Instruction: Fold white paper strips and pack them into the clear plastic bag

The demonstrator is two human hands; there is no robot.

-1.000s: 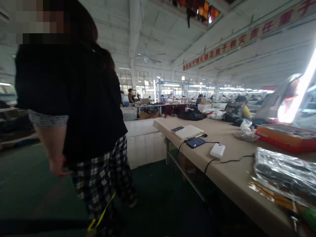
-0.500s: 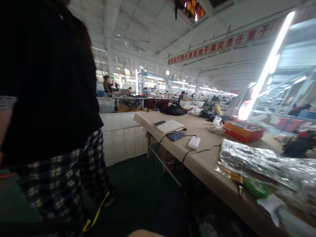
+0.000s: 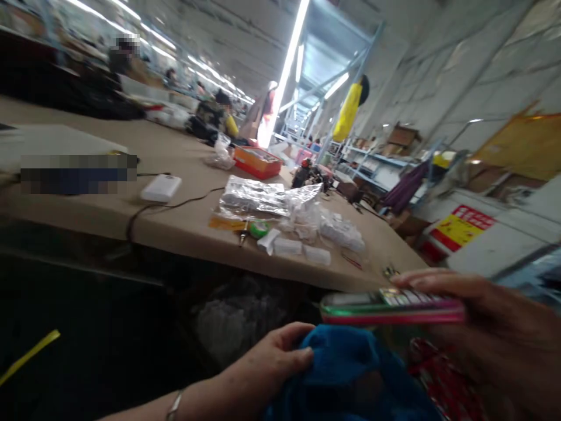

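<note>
At the bottom centre my left hand (image 3: 280, 351), with a bracelet at the wrist, pinches the edge of a blue cloth (image 3: 337, 362). My right hand (image 3: 486, 316) comes in from the right and grips the end of a flat pink and green object (image 3: 390, 309), which looks like a phone. That object is held level just above the blue cloth, its screen or keys facing up. Patterned red fabric (image 3: 442, 374) shows below my right hand. Both hands are in front of the table's near edge.
On the brown table (image 3: 193, 158) lie a white power bank (image 3: 161, 188) with a black cable, silver wrapped packs (image 3: 254, 196), green tape (image 3: 259, 229) and a red box (image 3: 257, 162). People sit farther back. A yellow strip (image 3: 30, 354) lies lower left.
The view has swung right, and the person in plaid trousers is out of sight. Both my hands have come into view, holding the blue cloth and the pink and green object.
</note>
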